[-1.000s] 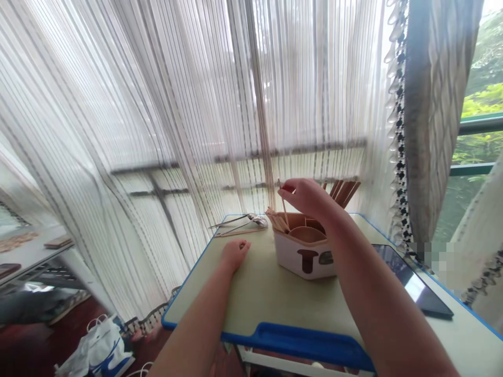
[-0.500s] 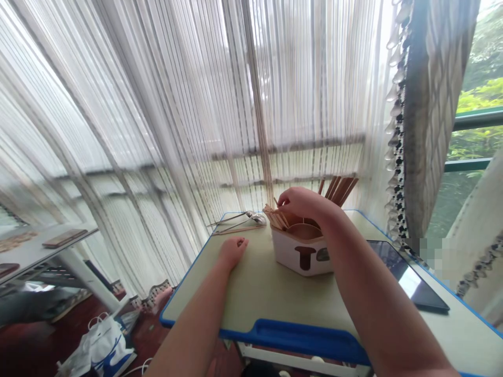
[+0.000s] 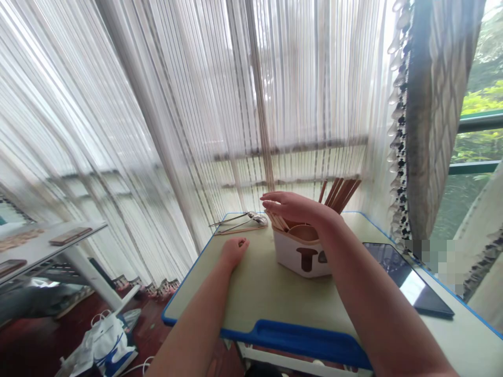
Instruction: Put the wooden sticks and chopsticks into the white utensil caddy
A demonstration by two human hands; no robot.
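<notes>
A white cutlery holder with a brown mushroom mark stands on the blue-edged table. It holds wooden chopsticks, a wooden spoon and taller brown sticks at the back. My right hand hovers flat just above the holder with its fingers stretched out and nothing in them. My left hand rests on the tabletop left of the holder, fingers curled in loosely. A metal spoon and chopsticks lie on the table at the far left corner.
A dark tablet lies flat on the right side of the table. Sheer striped curtains hang close behind the table. A white and blue bag sits on the floor at the lower left, beside a shelf.
My right hand has let go of the chopstick it pinched; the stick is down in the holder and the fingers are now spread flat above it. My left hand stays put.
</notes>
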